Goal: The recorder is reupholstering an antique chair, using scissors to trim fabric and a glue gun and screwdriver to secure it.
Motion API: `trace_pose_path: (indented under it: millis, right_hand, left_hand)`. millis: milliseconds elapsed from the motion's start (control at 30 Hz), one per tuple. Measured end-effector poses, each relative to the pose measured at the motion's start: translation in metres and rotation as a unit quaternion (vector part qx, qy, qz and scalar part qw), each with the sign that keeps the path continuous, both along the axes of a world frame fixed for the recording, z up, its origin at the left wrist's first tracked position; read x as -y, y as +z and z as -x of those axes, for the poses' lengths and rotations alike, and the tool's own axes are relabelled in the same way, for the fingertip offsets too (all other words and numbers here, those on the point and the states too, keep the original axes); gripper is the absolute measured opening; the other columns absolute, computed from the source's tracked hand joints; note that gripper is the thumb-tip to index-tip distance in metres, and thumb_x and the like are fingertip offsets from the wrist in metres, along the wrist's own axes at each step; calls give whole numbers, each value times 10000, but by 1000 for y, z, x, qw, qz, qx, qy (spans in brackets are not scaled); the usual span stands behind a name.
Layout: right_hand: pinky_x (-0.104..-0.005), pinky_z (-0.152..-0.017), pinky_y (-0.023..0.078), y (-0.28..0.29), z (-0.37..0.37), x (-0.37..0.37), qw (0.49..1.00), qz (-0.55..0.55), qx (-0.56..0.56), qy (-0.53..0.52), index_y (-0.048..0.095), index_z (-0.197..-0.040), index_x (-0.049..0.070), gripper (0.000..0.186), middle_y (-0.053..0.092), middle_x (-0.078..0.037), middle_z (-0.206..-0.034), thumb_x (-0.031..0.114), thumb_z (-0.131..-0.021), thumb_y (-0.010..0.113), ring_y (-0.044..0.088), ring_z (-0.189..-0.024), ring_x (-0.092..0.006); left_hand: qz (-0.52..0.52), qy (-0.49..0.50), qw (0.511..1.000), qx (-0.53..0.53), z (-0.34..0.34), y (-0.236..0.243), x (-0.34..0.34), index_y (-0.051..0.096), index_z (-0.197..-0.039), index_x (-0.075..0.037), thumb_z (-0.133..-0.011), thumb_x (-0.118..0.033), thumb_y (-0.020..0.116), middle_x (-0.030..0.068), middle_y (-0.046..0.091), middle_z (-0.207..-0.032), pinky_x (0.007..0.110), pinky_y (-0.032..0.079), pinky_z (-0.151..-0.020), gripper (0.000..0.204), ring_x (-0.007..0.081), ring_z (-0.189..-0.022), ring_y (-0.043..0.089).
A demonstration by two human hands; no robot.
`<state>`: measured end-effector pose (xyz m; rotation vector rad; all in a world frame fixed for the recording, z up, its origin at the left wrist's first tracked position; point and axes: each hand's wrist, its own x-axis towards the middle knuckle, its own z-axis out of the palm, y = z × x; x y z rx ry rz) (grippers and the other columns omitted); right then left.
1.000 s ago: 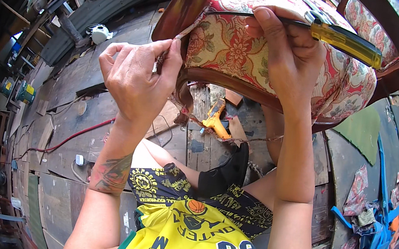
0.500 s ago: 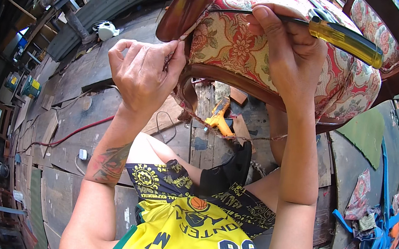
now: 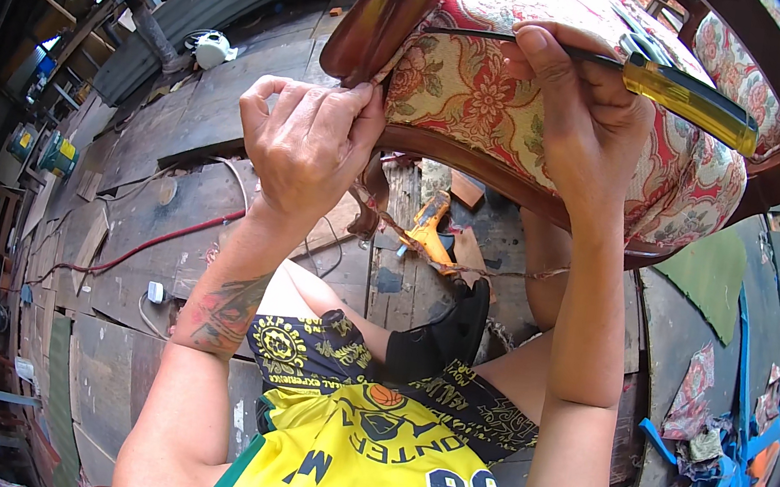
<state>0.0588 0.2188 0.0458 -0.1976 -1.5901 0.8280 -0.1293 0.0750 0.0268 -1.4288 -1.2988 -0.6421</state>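
Note:
A carved wooden chair (image 3: 381, 16) with a red and cream floral upholstered seat (image 3: 478, 98) stands before me. My left hand (image 3: 309, 144) is closed in a pinch at the seat's left corner, just under the wooden arm post. Between its fingertips is a thin trim strip (image 3: 504, 274), whose loose length appears to hang below the seat rail. My right hand (image 3: 588, 122) grips a screwdriver (image 3: 692, 101) with a clear yellow and black handle. Its long shank points left across the seat, the tip reaching the edge beside the arm post.
A metal hand tool (image 3: 638, 42) lies on the seat behind my right hand. Under the chair, an orange pistol-shaped tool (image 3: 429, 234) rests on the planks near wood offcuts. A red hose (image 3: 147, 256) crosses the floor at left; fabric scraps and blue strips (image 3: 724, 475) lie at right.
In the picture, both hands, the screwdriver and the chair's arm post sit slightly farther right than before. Both hands keep their grips, and the screwdriver tip stays by the arm post.

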Motion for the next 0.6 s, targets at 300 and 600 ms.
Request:
trace_pose_path:
  millis: [300, 600]
  right_hand:
    - [-209, -699, 526, -2, 2, 7, 993, 55, -76, 69, 761, -1029, -36, 123, 767, -53, -847, 60, -954, 751, 677, -775, -62]
    - [-205, -681, 514, 0, 5, 3, 1000, -15, -14, -1, 765, -1033, -24, 122, 772, -52, -844, 69, -956, 751, 663, -746, -62]
  left_hand:
    - [11, -2, 1000, -4, 1, -1, 2, 725, -885, -122, -777, -113, 853, -16, 696, -748, 379, 402, -863, 168, 153, -737, 652]
    - [10, -3, 1000, 6, 1, -2, 1, 715, -890, -125, -791, -126, 845, -22, 704, -740, 394, 399, -884, 164, 146, -740, 661]
